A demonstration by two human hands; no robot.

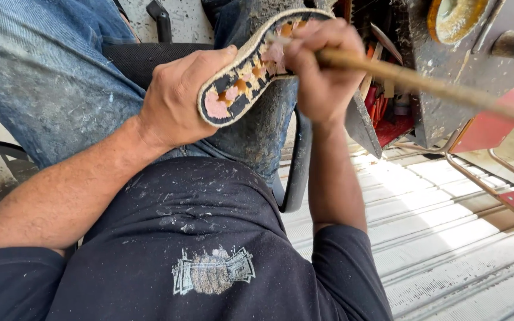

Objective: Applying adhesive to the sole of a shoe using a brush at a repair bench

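Wooden stick in right hand; left hand grips shoe sole.

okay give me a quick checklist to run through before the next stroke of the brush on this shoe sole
1. Left hand grips the shoe sole from its outer edge: ok.
2. Sole braced on the jeans-clad knee: ok.
3. Right hand closed around the brush handle: ok.
4. Brush tip on the sole's patterned face: cannot tell, fingers hide it.
5. Left fingers out of the brush's path: cannot tell, they are behind the sole.
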